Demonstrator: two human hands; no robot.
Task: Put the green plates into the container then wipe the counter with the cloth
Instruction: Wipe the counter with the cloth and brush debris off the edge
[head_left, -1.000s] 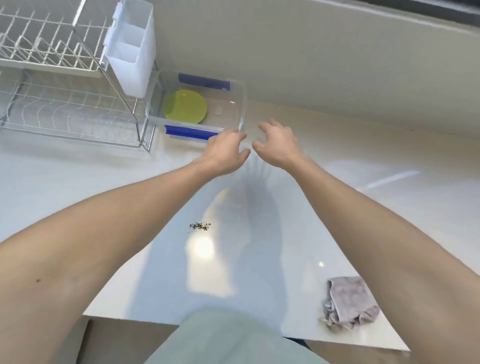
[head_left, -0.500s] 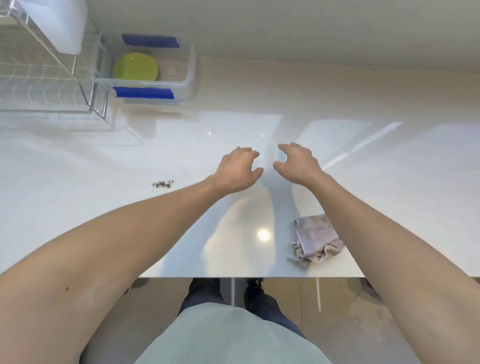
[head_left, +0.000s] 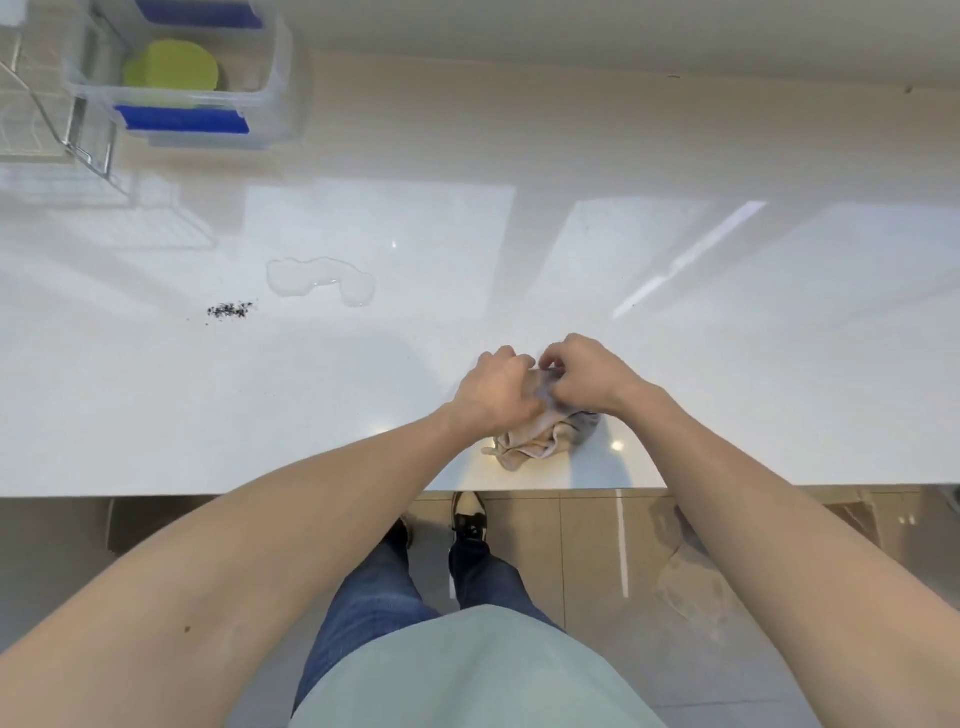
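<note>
The green plates (head_left: 171, 70) lie inside the clear container (head_left: 270, 93) with blue handles at the far left of the white counter (head_left: 727, 364). A crumpled grey-beige cloth (head_left: 540, 439) sits near the counter's front edge. My left hand (head_left: 496, 392) and my right hand (head_left: 587, 376) are both closed on the top of the cloth, fingers pinching its folds. The lower part of the cloth rests on the counter.
A puddle of water (head_left: 322, 278) and a small pile of dark crumbs (head_left: 231, 310) lie on the counter left of my hands. A wire dish rack (head_left: 47, 130) stands beside the container at the far left. The counter's front edge runs just below the cloth.
My hands came back from the container toward the front edge and closed on the cloth. The view tilted down, so the container now sits at the top left.
</note>
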